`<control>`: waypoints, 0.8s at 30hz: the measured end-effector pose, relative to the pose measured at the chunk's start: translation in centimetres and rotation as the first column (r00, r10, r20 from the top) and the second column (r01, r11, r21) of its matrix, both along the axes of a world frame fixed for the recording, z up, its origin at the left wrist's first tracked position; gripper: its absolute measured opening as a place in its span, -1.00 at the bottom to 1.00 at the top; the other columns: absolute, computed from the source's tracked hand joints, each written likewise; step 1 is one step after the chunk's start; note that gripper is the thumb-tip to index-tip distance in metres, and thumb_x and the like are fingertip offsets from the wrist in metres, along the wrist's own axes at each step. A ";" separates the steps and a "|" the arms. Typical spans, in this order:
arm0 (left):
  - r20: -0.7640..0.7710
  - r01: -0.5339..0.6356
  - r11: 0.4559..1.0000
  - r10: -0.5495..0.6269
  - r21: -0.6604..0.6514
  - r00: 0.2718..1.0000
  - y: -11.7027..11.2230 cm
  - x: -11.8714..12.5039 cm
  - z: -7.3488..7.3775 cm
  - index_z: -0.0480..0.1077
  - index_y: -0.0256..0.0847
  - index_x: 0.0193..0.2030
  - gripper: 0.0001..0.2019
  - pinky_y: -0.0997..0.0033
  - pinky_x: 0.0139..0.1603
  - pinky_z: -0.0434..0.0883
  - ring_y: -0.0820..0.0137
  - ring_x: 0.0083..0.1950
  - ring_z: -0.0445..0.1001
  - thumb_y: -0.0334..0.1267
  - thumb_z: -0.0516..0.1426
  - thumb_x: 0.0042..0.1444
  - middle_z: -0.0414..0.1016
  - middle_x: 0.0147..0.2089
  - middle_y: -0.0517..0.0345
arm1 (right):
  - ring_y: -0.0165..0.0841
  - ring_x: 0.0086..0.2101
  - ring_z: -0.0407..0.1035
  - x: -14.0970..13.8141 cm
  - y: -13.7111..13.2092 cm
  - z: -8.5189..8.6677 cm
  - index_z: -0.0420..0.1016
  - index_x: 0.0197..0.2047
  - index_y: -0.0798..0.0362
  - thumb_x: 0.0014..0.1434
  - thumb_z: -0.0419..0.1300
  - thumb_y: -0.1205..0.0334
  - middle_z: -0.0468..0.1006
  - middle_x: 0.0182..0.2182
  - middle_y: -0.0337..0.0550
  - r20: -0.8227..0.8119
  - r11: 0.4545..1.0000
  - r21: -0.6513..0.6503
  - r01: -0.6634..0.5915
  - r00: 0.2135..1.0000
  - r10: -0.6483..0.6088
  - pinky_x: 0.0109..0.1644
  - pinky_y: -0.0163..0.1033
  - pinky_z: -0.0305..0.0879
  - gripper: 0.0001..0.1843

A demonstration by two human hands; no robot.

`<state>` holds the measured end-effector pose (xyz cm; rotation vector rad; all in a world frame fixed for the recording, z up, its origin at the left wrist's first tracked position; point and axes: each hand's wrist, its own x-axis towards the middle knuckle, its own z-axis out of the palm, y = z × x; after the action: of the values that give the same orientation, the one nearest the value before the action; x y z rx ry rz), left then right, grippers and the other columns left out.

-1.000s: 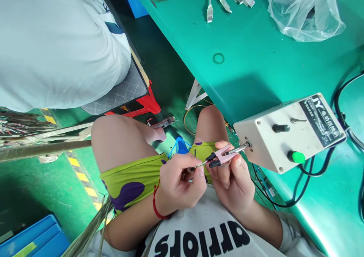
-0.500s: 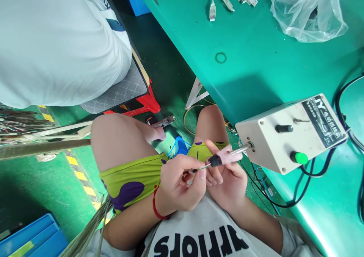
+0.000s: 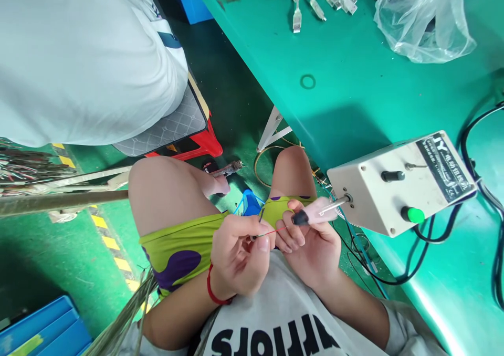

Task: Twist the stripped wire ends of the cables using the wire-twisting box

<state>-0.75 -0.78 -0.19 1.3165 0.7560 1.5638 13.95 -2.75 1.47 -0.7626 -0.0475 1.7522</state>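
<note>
My left hand (image 3: 242,251), with a red cord bracelet at the wrist, pinches a thin cable end between thumb and forefinger. From that pinch a fine red wire (image 3: 274,231) runs toward the black tip (image 3: 300,218) of a spindle. A pinkish, see-through sleeve (image 3: 321,211) covers the spindle behind the tip. My right hand (image 3: 315,245) lies palm up under the sleeve, its fingers curled close to the wire and tip. What those fingers grip, if anything, is hidden. The metal spindle shaft (image 3: 340,202) comes out of a white machine box (image 3: 378,188) with a green button.
On the green table (image 3: 338,98) lie clear USB cables (image 3: 297,20) and a plastic bag (image 3: 425,25). Black cords (image 3: 409,280) loop beside the box. A co-worker in white (image 3: 90,62) sits at left on a red stool (image 3: 205,140). Wire bundles (image 3: 27,167) stand at far left.
My left hand has moved slightly left, away from the black tip. A red wire now shows between the hands, where a pale wire reached the tip before. My right hand stays by the sleeve.
</note>
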 end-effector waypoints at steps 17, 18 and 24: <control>-0.125 -0.016 1.000 0.018 0.015 0.992 0.0 0.5 -0.2 0.48 -0.15 0.12 -0.90 0.49 -0.58 0.26 0.54 -0.55 0.34 -0.39 0.21 0.56 0.42 -0.34 0.31 | -0.27 -0.42 0.02 1.3 0.5 2.0 0.87 0.14 -0.06 0.31 0.43 -0.04 0.33 -0.42 -0.23 0.305 0.987 0.154 0.043 0.948 -0.089 -0.37 -0.19 0.20 -0.58; -0.125 -0.016 1.000 0.018 0.010 0.992 0.0 0.5 -0.2 0.48 -0.15 0.12 -0.90 0.49 -0.58 0.25 0.54 -0.55 0.34 -0.38 0.21 0.56 0.41 -0.35 0.31 | -0.27 -0.43 0.00 1.3 0.6 2.0 0.87 0.13 -0.06 0.31 0.43 -0.04 0.30 -0.44 -0.24 0.298 0.986 0.162 0.035 0.951 -0.083 -0.38 -0.20 0.19 -0.59; -0.129 -0.020 1.000 0.021 0.008 0.991 0.1 0.6 -0.4 0.48 -0.16 0.11 -0.89 0.48 -0.57 0.25 0.54 -0.54 0.32 -0.40 0.22 0.54 0.44 -0.34 0.29 | -0.31 -0.45 -0.04 1.2 1.1 1.9 0.89 0.11 -0.10 0.34 0.52 -0.26 0.23 -0.46 -0.30 0.337 0.986 0.165 0.004 0.939 -0.060 -0.42 -0.23 0.15 -0.52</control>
<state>-0.12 -0.70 -0.63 1.4301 0.8472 1.5088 15.12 -1.60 3.34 -0.9338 -0.4060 1.5463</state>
